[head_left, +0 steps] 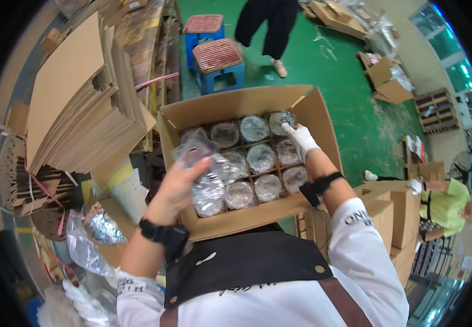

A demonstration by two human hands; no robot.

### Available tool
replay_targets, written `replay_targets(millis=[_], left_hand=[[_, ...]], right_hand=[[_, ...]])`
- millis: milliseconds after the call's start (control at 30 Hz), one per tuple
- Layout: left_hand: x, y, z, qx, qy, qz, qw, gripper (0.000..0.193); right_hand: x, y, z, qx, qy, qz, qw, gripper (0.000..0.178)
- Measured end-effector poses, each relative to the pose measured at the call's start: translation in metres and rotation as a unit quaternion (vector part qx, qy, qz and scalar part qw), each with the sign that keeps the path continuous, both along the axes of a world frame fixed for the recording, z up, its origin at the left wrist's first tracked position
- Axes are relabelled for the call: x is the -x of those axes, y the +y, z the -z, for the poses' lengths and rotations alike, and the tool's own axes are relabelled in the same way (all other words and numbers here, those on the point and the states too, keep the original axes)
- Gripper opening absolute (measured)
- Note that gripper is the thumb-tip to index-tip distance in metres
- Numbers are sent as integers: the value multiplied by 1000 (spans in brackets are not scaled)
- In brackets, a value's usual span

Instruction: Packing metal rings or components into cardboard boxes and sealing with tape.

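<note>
An open cardboard carton (244,101) stands before me, split by brown cardboard dividers into cells. Round clear items in plastic wrap, such as the wrapped round item (260,158) in the middle, sit in the cells. Above the carton's left side my bare left hand (178,184) is closed on a crinkled clear plastic-wrapped item (202,155), its thumb on top. My right hand (303,140), in a white glove, reaches into the far right corner. Its fingers close on the plastic of the wrapped item (279,123) there; the fingertips are partly hidden.
Flattened cardboard sheets (77,103) are stacked at the left. Beyond the carton are two stools (219,57) and a standing person (266,24). Closed cartons (402,212) and a person in a yellow-green shirt (447,207) are at right. Plastic bags (86,248) lie lower left.
</note>
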State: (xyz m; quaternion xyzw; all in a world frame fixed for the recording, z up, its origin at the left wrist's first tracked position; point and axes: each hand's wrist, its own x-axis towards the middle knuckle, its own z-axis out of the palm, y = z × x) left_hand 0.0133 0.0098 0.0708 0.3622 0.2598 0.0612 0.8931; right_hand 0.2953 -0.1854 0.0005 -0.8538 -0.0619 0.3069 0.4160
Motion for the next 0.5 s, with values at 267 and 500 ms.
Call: replay_targets(millis=[267,500], left_hand=[[-70,-56,41,30,50,-34,998,33],[-51,-64,63,81,89,-76,990,36]], right_hand=[[53,28,-56,-69,-13,-319,945,41],[39,17,-7,-197,233,-223,926,35]])
